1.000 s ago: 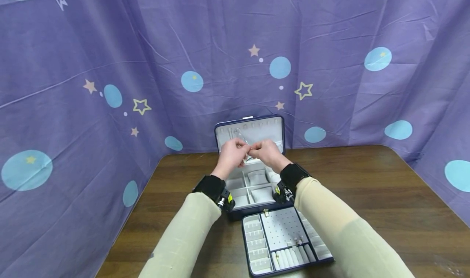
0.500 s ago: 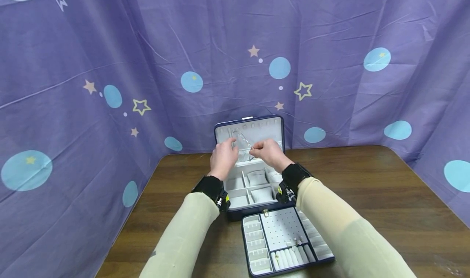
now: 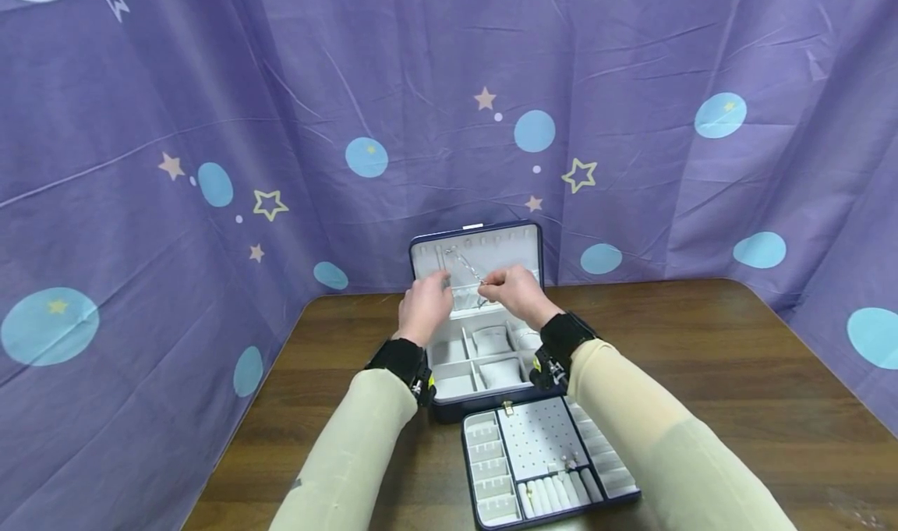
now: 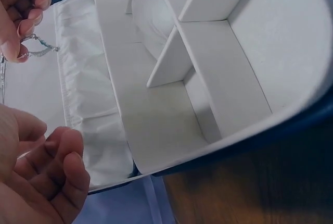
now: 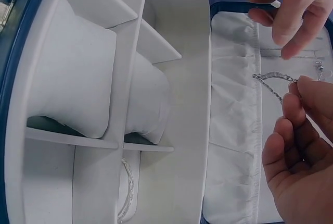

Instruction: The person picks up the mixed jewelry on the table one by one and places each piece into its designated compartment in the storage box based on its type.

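A silver chain necklace (image 3: 464,263) slants down from the left part of the jewelry box's upright lid (image 3: 519,242). My right hand (image 3: 519,293) pinches its lower part between thumb and fingertips. Below that pinch hangs a loop with a curved sparkling section (image 5: 273,75), seen in the right wrist view. On the lid's left side, my left hand (image 3: 425,305) hovers with loosely bent fingers; in the left wrist view nothing shows between the fingers (image 4: 73,172). Behind both hands lies the lid's gathered white pocket (image 4: 86,88).
Beneath the lid, the navy box (image 3: 484,401) has white compartments, some with cushions (image 3: 501,373). A silver bracelet (image 5: 127,187) lies in one compartment. In front sits a removed tray (image 3: 533,433) with ring rolls and a perforated panel. The wooden table (image 3: 673,344) meets a purple curtain (image 3: 631,125).
My left hand has let go of the necklace and moved left and slightly down, away from the right hand. The right hand still pinches the necklace in nearly the same place.
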`<state>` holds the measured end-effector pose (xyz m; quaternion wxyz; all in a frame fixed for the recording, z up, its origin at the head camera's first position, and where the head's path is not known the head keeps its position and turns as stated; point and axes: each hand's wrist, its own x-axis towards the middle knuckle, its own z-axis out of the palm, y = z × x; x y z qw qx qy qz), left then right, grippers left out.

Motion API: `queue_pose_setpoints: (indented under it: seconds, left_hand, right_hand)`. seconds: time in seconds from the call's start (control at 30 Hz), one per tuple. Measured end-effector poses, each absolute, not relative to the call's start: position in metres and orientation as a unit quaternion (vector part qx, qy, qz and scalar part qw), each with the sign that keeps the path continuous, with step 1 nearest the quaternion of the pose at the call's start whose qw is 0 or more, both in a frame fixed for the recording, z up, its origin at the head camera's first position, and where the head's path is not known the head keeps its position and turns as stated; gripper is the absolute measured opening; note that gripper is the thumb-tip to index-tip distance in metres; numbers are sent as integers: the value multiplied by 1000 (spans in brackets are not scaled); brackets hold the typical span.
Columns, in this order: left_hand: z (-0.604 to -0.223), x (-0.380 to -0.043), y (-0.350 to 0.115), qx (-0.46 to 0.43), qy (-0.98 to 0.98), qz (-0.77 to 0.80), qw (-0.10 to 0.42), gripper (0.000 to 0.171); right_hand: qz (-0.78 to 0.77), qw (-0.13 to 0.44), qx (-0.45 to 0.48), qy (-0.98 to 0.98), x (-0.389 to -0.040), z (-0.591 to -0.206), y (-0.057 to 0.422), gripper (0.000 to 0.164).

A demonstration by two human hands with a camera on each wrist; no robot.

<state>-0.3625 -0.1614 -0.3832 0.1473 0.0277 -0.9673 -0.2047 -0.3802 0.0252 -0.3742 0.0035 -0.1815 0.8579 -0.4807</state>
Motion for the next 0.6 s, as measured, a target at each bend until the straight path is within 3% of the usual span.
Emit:
queue_pose_setpoints:
  seconds: [0.23, 0.6]
  left_hand:
    - [-385, -362, -157, 3, -975, -187, 116, 38]
    - [-391, -366, -155, 12, -983, -165, 77, 24]
  right_hand:
    - [-470, -3, -177, 865, -385, -377, 26, 16]
    - [-467, 1, -177, 866, -383, -374, 28, 18]
